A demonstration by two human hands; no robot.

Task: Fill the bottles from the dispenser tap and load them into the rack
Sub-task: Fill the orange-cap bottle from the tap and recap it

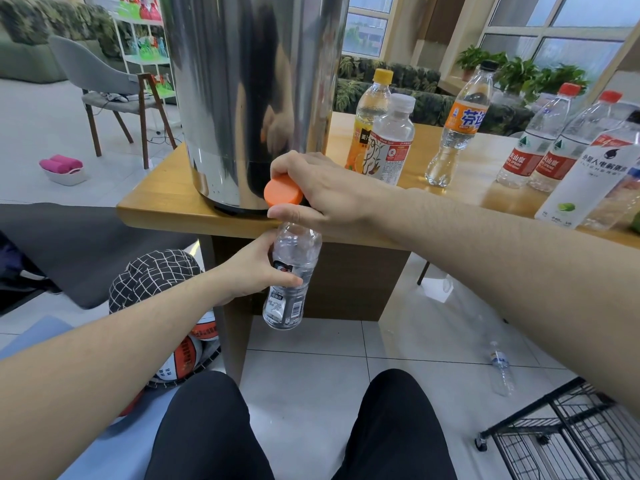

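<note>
Wooden table (pixel 433 202) is carrying the steel dispenser (pixel 249 98). Left hand (pixel 252 268) is gripping the clear bottle (pixel 291 271) under its edge while right hand (pixel 322 192) is holding the orange cap (pixel 282 191) at the hidden tap. If the mouth is sitting off the stream, water may be spilling onto the floor.

The table (pixel 166 206) edge is blocked at the corner by the steel dispenser (pixel 242 98). To its right, the tabletop is crowded with standing bottles (pixel 391 140). Open floor (pixel 311 358) is left below, bounded by the wire rack (pixel 568 441).

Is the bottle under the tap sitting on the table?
No, the left hand holds the bottle in the air below the table edge.
</note>
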